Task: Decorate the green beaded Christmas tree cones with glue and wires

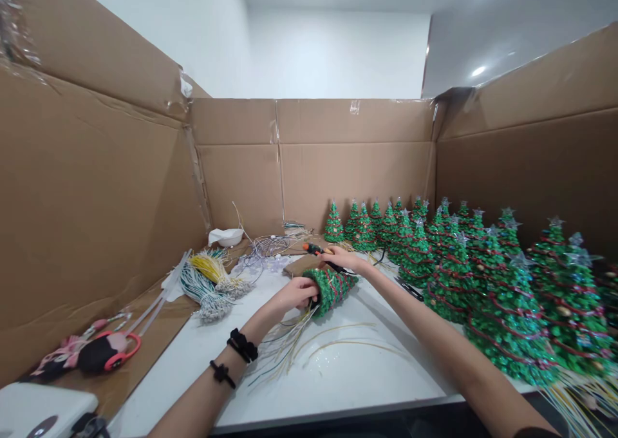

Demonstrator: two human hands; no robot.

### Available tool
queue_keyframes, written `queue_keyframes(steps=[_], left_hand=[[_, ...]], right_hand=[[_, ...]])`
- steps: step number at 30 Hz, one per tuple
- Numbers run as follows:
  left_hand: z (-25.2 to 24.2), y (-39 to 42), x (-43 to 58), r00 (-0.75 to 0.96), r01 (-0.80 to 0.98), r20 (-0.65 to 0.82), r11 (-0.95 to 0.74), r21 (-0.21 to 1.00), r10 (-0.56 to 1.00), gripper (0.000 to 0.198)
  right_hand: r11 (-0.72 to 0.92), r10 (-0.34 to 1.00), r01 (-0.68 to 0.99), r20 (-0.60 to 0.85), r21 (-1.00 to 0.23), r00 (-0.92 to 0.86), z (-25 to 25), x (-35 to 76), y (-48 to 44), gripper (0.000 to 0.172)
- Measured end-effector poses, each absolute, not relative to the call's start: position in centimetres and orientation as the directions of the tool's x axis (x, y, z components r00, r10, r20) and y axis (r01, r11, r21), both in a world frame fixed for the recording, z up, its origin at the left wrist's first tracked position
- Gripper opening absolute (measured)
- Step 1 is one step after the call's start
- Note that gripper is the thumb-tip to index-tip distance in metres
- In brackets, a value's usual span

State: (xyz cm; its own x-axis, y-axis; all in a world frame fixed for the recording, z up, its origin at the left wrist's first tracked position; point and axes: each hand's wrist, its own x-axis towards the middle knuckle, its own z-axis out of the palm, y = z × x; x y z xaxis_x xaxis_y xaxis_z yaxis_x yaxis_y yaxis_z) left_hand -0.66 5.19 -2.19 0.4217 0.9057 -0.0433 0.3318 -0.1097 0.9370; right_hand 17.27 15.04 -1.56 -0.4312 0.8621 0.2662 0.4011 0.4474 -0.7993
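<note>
A small green artificial Christmas tree point(333, 288) with red garland lies on its side on the white table, its base turned toward my left hand point(302, 291). My left hand is closed at the rim of that base, with some fingertips hidden inside. Thin white, green and yellow wires point(284, 348) trail from the base over the tabletop. Just above the tree, my right hand point(340, 259) is closed around a slim black-and-orange tool point(313, 249), its orange tip pointing left. Its exact kind is hard to make out.
Many decorated trees point(454, 277) stand along the right and back. Bundled wires point(207, 283) lie on the left, near a white bowl point(226, 237) and loose cable point(270, 248). Cardboard walls point(357, 174) enclose the table point(338, 386). A doll-like charm point(103, 351) lies far left.
</note>
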Motion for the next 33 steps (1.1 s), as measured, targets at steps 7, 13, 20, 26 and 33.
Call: queue_keyframes(steps=[7, 13, 20, 26, 33], left_hand=[[-2.0, 5.2, -0.5, 0.430, 0.321, -0.044, -0.107, 0.941, 0.902, 0.021], [-2.0, 5.5, -0.8, 0.435, 0.354, -0.035, -0.136, 0.925, 0.900, 0.022], [-2.0, 5.9, -1.3, 0.454, 0.354, -0.037, -0.143, 0.924, 0.890, 0.024], [-2.2, 6.0, -1.3, 0.443, 0.383, -0.029, -0.160, 0.910, 0.896, 0.028], [-2.2, 5.9, -1.2, 0.427, 0.381, -0.037, -0.143, 0.913, 0.903, 0.030]], right_hand=[[0.617, 0.787, 0.446, 0.493, -0.648, -0.371, -0.7, 19.9, 13.2, 0.029], [0.642, 0.698, 0.671, 0.644, -0.370, -0.313, -1.0, 24.4, 12.9, 0.035], [0.676, 0.709, 0.647, 0.550, -0.353, -0.441, -1.9, 24.6, 13.2, 0.033], [0.713, 0.687, 0.609, 0.520, -0.348, -0.507, -2.2, 24.3, 13.0, 0.038], [0.719, 0.684, 0.594, 0.519, -0.360, -0.513, -2.5, 24.5, 13.5, 0.040]])
